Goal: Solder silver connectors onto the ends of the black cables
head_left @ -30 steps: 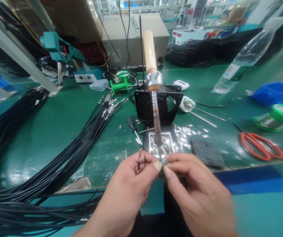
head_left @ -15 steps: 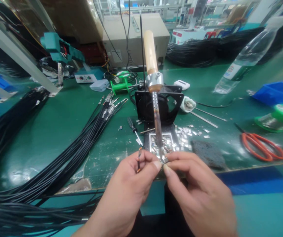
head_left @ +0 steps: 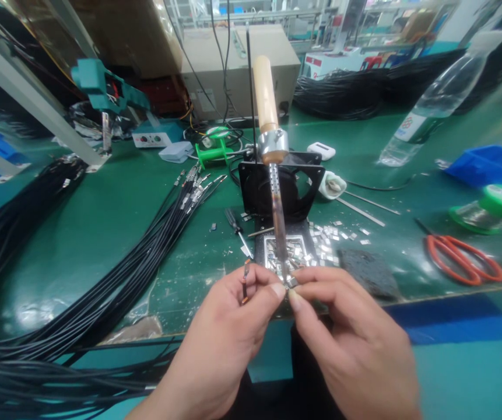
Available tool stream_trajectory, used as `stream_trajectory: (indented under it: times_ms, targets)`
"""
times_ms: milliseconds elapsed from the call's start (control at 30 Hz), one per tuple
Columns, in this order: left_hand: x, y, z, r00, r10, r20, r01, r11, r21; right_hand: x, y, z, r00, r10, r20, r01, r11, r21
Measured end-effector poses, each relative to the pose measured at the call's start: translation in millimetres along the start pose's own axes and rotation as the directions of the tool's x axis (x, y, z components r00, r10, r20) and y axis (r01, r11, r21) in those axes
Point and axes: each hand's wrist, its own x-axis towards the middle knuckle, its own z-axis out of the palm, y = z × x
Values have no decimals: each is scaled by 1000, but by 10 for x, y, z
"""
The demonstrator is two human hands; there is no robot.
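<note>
A soldering iron point(head_left: 271, 169) with a wooden handle stands fixed, tip pointing down toward me. My left hand point(head_left: 227, 344) is closed; a thin red and black wire end point(head_left: 245, 283) sticks up between its fingers. My right hand point(head_left: 347, 341) pinches a small silver metal piece point(head_left: 292, 282) right at the iron's tip, thumb and forefinger of both hands almost touching there. Below the tip sits a small metal tray point(head_left: 299, 240) of several silver pieces.
A thick bundle of black cables point(head_left: 102, 280) runs across the green mat on the left. A black fan point(head_left: 255, 192) stands behind the iron. Red-handled scissors point(head_left: 464, 259), a solder spool point(head_left: 493, 207), a blue bin point(head_left: 491, 166), a plastic bottle point(head_left: 438, 96) and a dark sponge point(head_left: 367, 271) lie right.
Both hands have edged slightly up and away from me, keeping the metal piece at the iron's tip. Nothing else has moved.
</note>
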Motion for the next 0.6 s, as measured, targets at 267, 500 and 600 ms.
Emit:
stream_trajectory:
  times_ms: [267,500,600]
  targets:
    - [-4,-4,-6,1000,-10,5,10,1000,-5,-17,3,6,1000,3,11,-3,1000,15]
    - [14,10,-4,1000,-9,-2,9,1000,6,-21,-1,9,1000,-3,8,3,1000,16]
    - [17,10,-2,1000,-5,-1,5,1000,8,-26,6,4,1000,-3,10,3,1000,25]
